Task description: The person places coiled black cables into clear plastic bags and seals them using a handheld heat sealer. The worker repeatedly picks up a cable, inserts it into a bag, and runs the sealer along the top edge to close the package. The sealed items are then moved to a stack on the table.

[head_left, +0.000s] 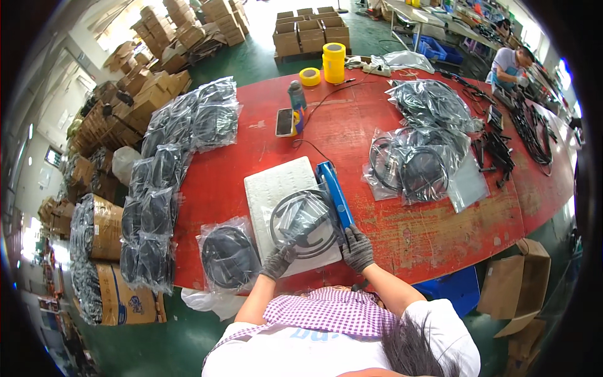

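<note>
The bagged cable coil point(306, 220) is laid on the white foam board point(270, 185), right edge against the blue sealer point(336, 198). Its lower-left edge is touched by the curled left hand point(278, 262), the sealer's near end by the bent right hand point(358, 249); whether either is gripping can't be told. All is carried by the red tabletop point(414, 235).

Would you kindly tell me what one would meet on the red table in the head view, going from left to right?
Lower-left rows of bagged coils, lone bagged coil, bagged black cable on the white foam board, blue bar-shaped tool, nearer right-hand pile of bagged coils, loose black cable parts.
</note>
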Demonstrator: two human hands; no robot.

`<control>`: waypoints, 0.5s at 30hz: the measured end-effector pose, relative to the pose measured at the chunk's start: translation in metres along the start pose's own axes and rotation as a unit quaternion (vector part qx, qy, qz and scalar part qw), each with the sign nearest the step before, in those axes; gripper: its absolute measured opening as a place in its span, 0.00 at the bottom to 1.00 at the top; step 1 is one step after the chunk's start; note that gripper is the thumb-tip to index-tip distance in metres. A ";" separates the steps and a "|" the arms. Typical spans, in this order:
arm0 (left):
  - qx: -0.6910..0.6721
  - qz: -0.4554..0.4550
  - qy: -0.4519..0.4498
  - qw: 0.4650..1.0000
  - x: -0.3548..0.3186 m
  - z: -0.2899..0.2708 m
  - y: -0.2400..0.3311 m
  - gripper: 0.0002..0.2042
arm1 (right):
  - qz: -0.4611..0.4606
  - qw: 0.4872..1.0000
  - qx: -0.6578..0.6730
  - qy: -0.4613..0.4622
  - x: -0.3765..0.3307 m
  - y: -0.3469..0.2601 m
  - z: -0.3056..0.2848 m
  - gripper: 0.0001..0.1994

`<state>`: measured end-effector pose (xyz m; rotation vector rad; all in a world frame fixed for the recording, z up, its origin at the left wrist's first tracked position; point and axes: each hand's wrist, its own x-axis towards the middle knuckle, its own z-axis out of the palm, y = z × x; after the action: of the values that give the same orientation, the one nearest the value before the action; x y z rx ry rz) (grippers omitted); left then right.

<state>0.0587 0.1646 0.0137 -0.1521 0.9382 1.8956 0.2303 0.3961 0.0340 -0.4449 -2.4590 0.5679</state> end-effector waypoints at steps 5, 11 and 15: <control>-0.013 0.043 0.077 0.996 0.015 -0.012 -0.010 0.10 | 0.002 1.000 -0.003 -0.008 -0.002 0.001 0.000 0.22; 0.047 0.029 0.106 0.993 0.020 -0.002 -0.010 0.07 | 0.023 1.000 0.003 -0.018 0.001 0.003 -0.004 0.22; -0.068 -0.015 0.142 0.987 0.043 -0.002 -0.009 0.05 | 0.067 0.996 -0.006 -0.063 0.013 0.000 -0.021 0.22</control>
<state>0.0430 0.1961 -0.0127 -0.5260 0.9860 1.9424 0.2320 0.4076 0.0558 -0.5981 -2.5677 0.6549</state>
